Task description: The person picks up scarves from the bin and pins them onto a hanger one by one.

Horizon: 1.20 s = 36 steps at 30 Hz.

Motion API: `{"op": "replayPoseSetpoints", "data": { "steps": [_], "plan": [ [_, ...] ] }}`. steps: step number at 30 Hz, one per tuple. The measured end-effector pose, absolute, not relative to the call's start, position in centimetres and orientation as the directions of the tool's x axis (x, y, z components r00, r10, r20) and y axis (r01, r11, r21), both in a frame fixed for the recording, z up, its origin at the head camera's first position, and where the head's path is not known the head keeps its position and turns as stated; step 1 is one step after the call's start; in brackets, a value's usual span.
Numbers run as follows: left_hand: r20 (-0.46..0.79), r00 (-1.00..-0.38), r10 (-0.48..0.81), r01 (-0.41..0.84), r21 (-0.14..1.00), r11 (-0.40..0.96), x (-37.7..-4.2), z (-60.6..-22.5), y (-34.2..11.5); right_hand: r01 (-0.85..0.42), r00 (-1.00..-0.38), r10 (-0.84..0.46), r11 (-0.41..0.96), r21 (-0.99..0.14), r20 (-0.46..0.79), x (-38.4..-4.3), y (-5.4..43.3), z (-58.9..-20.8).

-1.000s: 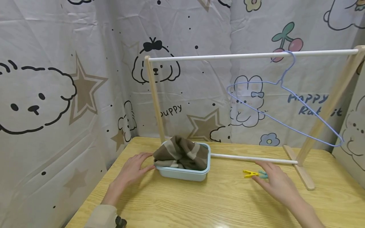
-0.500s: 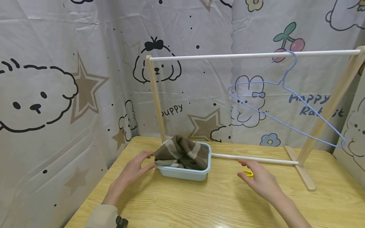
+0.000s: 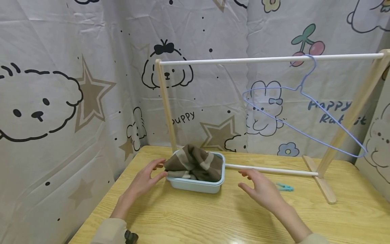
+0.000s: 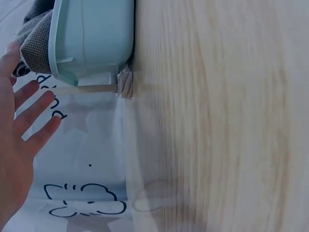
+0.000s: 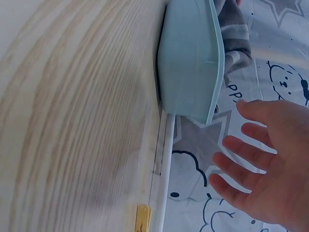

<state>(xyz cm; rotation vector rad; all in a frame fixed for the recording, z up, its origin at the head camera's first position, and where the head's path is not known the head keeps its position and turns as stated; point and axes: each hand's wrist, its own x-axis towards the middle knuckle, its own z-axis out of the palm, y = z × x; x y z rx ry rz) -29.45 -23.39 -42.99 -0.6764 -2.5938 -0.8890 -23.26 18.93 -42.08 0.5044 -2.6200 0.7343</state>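
A brown cloth with pale stripes (image 3: 187,162) lies bunched in a light blue plastic bin (image 3: 195,186), rising above its rim. At the bin's left end is my left hand (image 3: 141,184), fingers spread, its thumb close to the cloth and rim; whether it touches them I cannot tell. My right hand (image 3: 265,191) hovers over the table to the right of the bin, apart from it, with relaxed fingers and nothing in them. Behind that hand lies a teal clothespin (image 3: 285,187). A yellow clothespin (image 5: 143,218) shows in the right wrist view, while the hand hides it in the head view.
A rack with wooden legs and a white top bar (image 3: 231,61) stands at the back of the wooden table (image 3: 195,220). From the bar hangs a blue wire hanger (image 3: 300,88). The rack's lower white bar (image 3: 271,170) runs behind the bin. A printed curtain (image 3: 219,101) closes off the back.
My right hand has moved left from beside the clothespins toward the bin, covering the yellow one and uncovering the teal one. My left hand has barely shifted.
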Motion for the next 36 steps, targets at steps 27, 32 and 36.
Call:
{"op": "replayPoseSetpoints", "data": {
  "steps": [27, 32, 36],
  "plan": [
    [0.454, -0.806, 0.379, 0.582, 0.494, 0.646, -29.9, -42.3, -21.3, -0.387, -0.914, -0.23, 0.744, -0.545, 0.334, -25.1, 14.3, -43.4],
    [0.532, -0.755, 0.383, 0.634, 0.442, 0.634, -30.1, -42.4, -20.9, -0.397, -0.911, -0.235, 0.728, -0.559, 0.34, -25.1, 13.5, -43.7],
    [0.643, -0.662, 0.386, 0.704, 0.355, 0.615, -30.5, -42.6, -20.5, -0.386, -0.914, -0.219, 0.731, -0.562, 0.342, -25.0, 13.2, -43.7]
  ]
}}
